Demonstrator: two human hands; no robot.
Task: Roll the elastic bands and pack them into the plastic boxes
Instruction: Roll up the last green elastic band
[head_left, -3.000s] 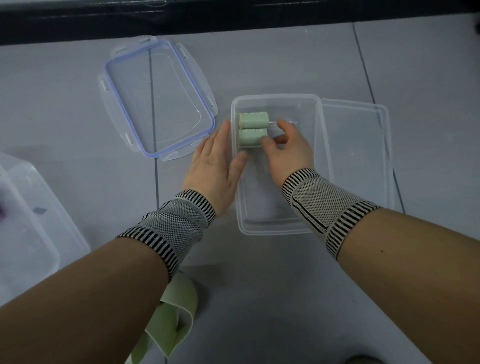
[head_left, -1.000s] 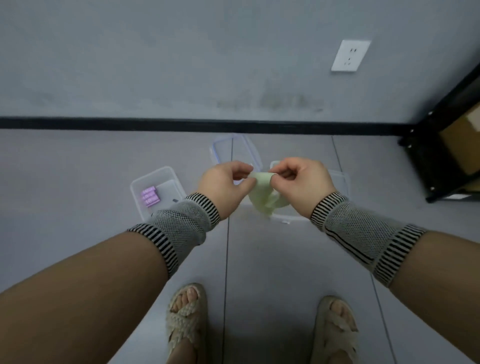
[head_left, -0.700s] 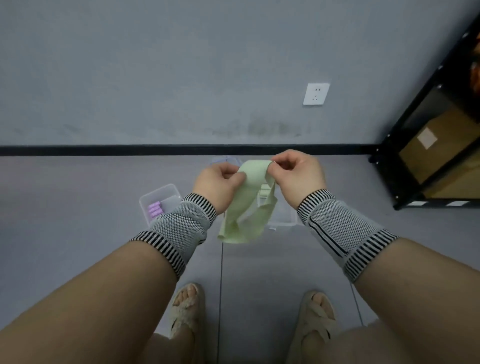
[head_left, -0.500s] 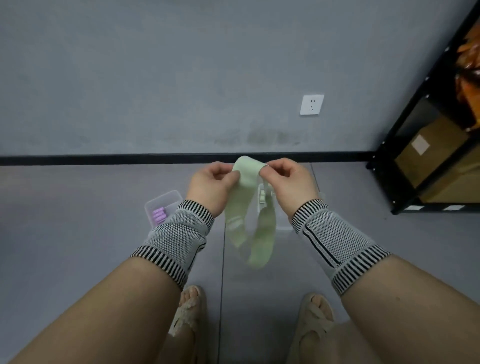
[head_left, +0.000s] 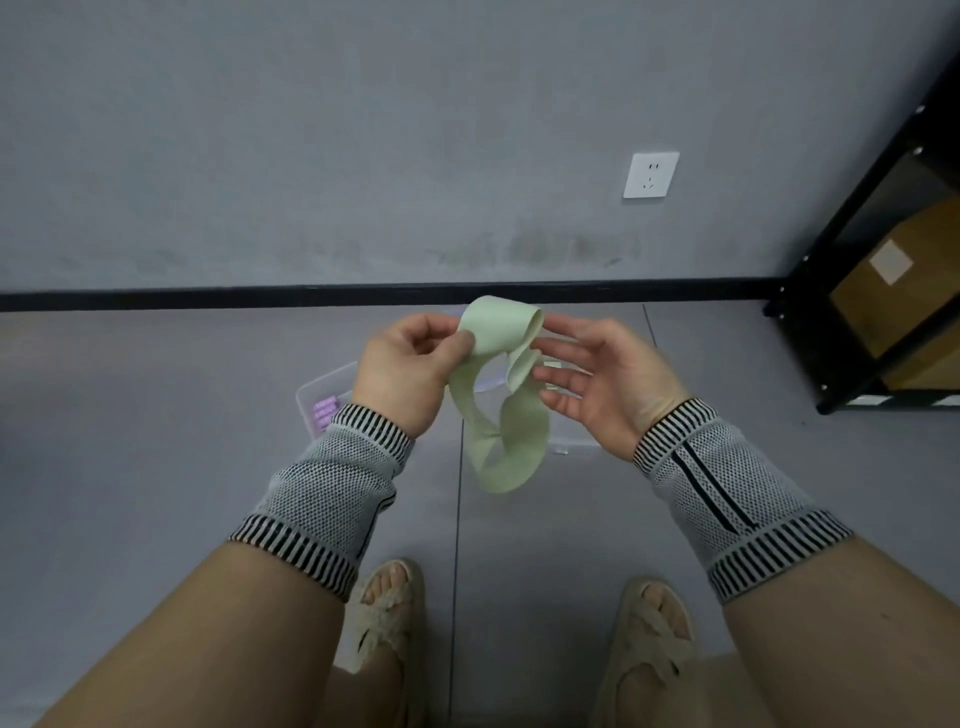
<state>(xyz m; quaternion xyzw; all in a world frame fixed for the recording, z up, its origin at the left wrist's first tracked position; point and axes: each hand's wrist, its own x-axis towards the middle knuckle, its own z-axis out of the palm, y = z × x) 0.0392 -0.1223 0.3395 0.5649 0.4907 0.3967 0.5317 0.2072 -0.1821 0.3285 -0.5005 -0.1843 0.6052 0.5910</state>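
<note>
A pale green elastic band (head_left: 506, 395) hangs in a loose, twisted loop in front of me, above the floor. My left hand (head_left: 410, 371) pinches its upper left edge between thumb and fingers. My right hand (head_left: 602, 379) is beside the band with straight, spread fingers, palm turned toward it, fingertips at or near its right fold. On the floor behind my left hand stands a clear plastic box (head_left: 324, 389) holding purple rolled bands (head_left: 323, 408). Another clear box (head_left: 569, 441) is mostly hidden behind the band and my right hand.
My two sandalled feet (head_left: 387, 613) stand on the grey tiled floor. A black shelf rack (head_left: 862, 291) with a cardboard carton stands at the right. A grey wall with a white socket (head_left: 650, 174) lies ahead.
My right hand has let go of the band's top and spread its fingers. The band has twisted and now hangs from my left hand. The view has tilted down slightly.
</note>
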